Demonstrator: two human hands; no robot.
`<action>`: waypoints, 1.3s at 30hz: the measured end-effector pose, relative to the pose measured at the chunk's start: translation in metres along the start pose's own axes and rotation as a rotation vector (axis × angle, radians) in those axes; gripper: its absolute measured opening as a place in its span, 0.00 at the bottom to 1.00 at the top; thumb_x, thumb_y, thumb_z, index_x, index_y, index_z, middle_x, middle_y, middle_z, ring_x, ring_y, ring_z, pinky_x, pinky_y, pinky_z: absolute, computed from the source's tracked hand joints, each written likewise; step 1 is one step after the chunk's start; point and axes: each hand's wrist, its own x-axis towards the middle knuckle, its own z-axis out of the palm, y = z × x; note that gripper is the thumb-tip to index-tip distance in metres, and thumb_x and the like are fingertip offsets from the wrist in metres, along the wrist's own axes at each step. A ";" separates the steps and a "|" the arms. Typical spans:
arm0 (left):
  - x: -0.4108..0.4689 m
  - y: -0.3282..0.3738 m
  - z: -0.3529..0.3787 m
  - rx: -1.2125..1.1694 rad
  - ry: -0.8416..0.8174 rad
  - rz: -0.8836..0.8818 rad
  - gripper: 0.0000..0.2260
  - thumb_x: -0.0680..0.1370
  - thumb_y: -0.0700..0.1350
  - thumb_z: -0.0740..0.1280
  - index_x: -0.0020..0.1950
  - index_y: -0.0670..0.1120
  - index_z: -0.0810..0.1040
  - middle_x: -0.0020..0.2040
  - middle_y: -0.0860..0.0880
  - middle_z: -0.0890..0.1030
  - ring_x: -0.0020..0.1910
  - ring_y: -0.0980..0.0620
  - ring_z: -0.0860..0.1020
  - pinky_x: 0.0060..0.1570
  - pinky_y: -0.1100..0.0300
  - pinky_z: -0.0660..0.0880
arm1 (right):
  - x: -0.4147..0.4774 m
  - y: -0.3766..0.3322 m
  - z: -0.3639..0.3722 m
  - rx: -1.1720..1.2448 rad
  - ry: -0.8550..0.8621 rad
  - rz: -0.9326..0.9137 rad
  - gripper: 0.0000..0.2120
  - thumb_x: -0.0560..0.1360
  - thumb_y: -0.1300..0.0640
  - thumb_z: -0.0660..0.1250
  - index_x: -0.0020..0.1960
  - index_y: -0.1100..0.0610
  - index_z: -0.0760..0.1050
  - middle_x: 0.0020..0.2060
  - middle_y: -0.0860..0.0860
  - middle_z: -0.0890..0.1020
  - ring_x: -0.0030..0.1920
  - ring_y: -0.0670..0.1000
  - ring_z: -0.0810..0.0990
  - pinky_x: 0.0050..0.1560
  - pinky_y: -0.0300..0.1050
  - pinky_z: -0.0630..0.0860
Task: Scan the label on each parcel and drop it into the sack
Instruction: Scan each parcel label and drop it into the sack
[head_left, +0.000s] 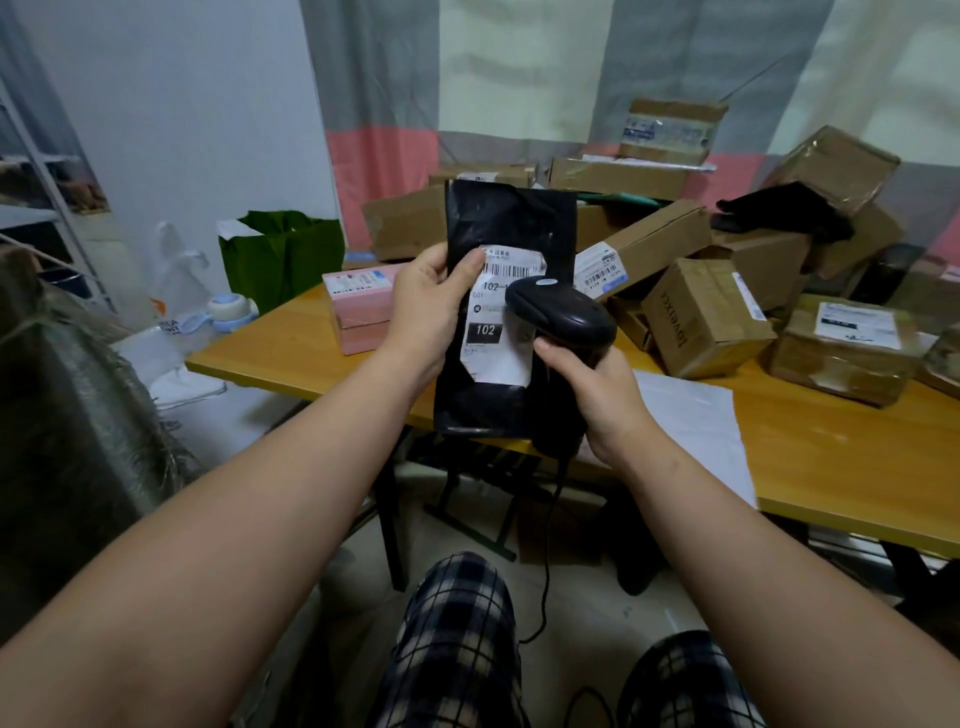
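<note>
Left hand (423, 306) gripping upright black parcel (506, 228), thumb on its label (501, 322), right hand (597, 395) curled around black scanner (561, 317) touching label

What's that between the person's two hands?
In the head view, a black parcel with a white label lies between them. The left hand grips its left edge; the right hand holds a black scanner over the label.

Flat black plastic mailer (498, 234) upright in your left hand (423, 306), black handheld scanner (566, 317) in your right hand (597, 389) just before its white paper label (501, 358), yellow wooden table (857, 457) behind, brown cardboard boxes (701, 317) heaped on it to the right, pink cardboard box (358, 312) on its left end, grey woven sack (78, 415) at your far left.
</note>
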 end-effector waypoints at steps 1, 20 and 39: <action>-0.001 -0.003 -0.003 0.050 0.025 0.025 0.03 0.79 0.40 0.66 0.49 0.46 0.79 0.46 0.48 0.84 0.46 0.51 0.82 0.50 0.53 0.79 | -0.001 -0.001 0.001 -0.023 0.008 -0.003 0.15 0.74 0.63 0.70 0.60 0.57 0.77 0.53 0.54 0.84 0.54 0.51 0.83 0.54 0.46 0.80; -0.013 -0.039 -0.026 0.207 0.108 -0.140 0.07 0.77 0.37 0.68 0.53 0.37 0.81 0.42 0.51 0.82 0.35 0.64 0.80 0.37 0.71 0.74 | -0.015 -0.009 0.017 -0.528 0.153 -0.219 0.09 0.73 0.50 0.71 0.46 0.56 0.78 0.32 0.50 0.81 0.35 0.52 0.82 0.40 0.50 0.80; -0.016 -0.043 -0.025 0.251 0.130 -0.115 0.06 0.77 0.38 0.68 0.52 0.39 0.81 0.42 0.52 0.83 0.36 0.65 0.81 0.37 0.71 0.74 | -0.022 -0.015 0.023 -0.545 0.184 -0.244 0.10 0.74 0.51 0.70 0.44 0.58 0.78 0.29 0.50 0.80 0.32 0.50 0.81 0.38 0.50 0.80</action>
